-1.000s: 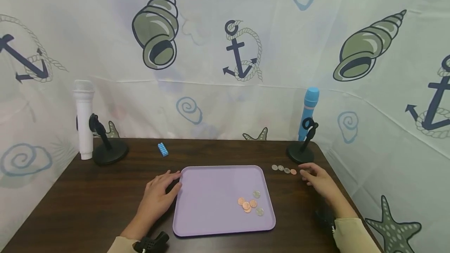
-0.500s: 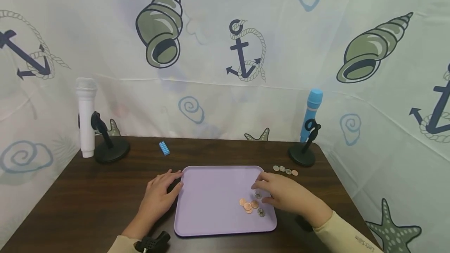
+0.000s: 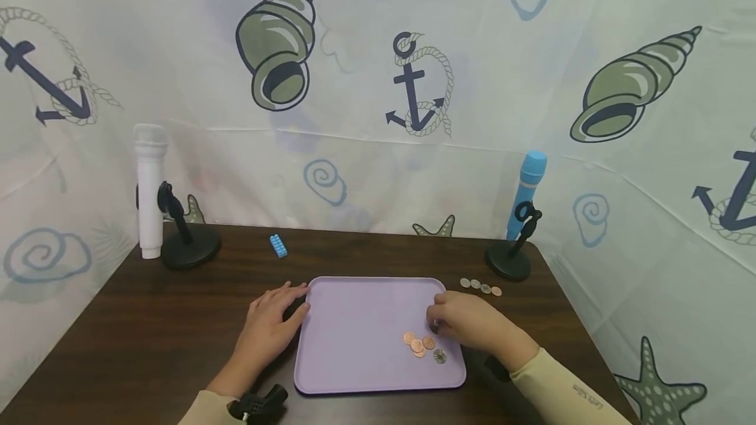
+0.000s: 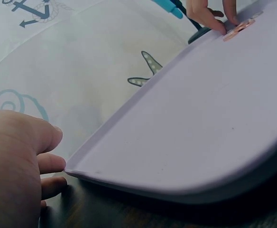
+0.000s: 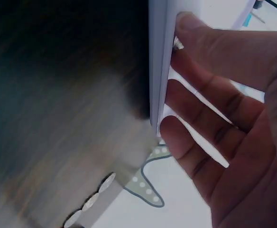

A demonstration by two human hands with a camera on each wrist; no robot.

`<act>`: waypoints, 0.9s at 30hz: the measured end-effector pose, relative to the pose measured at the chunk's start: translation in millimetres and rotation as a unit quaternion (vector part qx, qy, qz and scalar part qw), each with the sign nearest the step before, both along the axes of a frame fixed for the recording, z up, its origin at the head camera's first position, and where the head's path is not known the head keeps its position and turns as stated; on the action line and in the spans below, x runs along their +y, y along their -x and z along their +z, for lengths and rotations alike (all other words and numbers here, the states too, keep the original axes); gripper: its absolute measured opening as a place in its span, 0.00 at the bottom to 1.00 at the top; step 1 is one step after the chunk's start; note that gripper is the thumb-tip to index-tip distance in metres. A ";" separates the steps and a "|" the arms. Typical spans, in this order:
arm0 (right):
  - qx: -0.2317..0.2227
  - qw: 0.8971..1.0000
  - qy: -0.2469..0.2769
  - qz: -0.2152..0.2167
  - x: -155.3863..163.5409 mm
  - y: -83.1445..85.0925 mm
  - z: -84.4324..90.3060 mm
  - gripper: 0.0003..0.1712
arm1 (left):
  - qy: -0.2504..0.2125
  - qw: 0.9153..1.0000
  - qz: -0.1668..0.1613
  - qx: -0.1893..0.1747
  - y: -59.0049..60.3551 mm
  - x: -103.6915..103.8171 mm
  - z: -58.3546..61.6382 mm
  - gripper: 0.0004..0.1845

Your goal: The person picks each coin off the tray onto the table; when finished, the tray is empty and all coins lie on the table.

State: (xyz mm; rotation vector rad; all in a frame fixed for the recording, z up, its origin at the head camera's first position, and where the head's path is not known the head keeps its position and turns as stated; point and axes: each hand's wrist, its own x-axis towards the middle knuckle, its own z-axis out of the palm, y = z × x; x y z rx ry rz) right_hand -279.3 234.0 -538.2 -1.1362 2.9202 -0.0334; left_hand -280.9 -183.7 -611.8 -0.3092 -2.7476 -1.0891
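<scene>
A lilac tray (image 3: 354, 372) lies on the dark wooden table. My left hand (image 3: 268, 323) rests with its fingertips at the tray's left edge, fingers fairly straight. Over the right part of the tray, my right hand (image 3: 469, 320) pinches a silver coin (image 5: 178, 43) between thumb and forefinger, close to the tray surface; the fingers partly hide it. Several copper coins (image 3: 417, 345) lie clustered just left of that hand, two or more overlapping. Another silver coin (image 3: 440, 356) sits on the tray near them.
Beyond the tray's upper right corner, silver coins (image 3: 475, 284) and one copper coin (image 3: 496, 291) form a row. A white microphone (image 3: 150, 195) and a blue microphone (image 3: 527, 192) stand by black stands at the back. A blue toy brick (image 3: 278, 246) lies behind the tray.
My right hand has moved left from beside the row of coins onto the tray, and its fingers have closed around a silver coin. The left hand has stayed at the tray's edge.
</scene>
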 end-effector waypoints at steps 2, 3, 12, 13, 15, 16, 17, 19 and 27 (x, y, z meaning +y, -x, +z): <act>0.000 1.000 0.002 -0.010 0.6 -0.9 -0.7 0.12 | 0.001 1.000 0.000 -0.001 0.3 1.0 0.3 0.24; 0.001 1.000 0.002 -0.014 0.8 -0.9 -1.1 0.12 | 0.000 1.000 -0.001 -0.002 0.2 1.5 0.4 0.24; -0.138 0.986 0.043 -0.084 0.7 2.7 3.3 0.13 | -0.003 1.000 0.000 -0.004 -2.0 1.3 -1.1 0.23; -0.156 0.982 0.053 -0.093 1.4 3.6 3.1 0.14 | -0.003 1.000 0.000 -0.003 -1.9 1.2 -1.5 0.23; -0.184 0.974 0.084 -0.100 3.4 5.7 1.5 0.14 | -0.004 1.000 0.000 -0.001 -1.6 1.2 -1.8 0.22; -0.195 0.970 0.100 -0.101 5.1 6.9 -0.4 0.14 | -0.003 1.000 0.000 0.000 -1.3 1.3 -2.0 0.22; -0.207 0.966 0.120 -0.103 6.9 7.7 -2.3 0.14 | -0.002 1.000 0.000 0.001 -0.8 1.5 -2.1 0.23; -0.228 0.954 0.164 -0.103 11.9 9.6 -7.6 0.13 | 0.001 1.000 -0.002 0.003 -0.1 2.0 -2.3 0.23; -0.292 0.803 0.479 -0.201 56.8 9.5 -25.4 0.10 | 0.008 1.000 -0.006 0.008 1.1 1.7 -1.3 0.25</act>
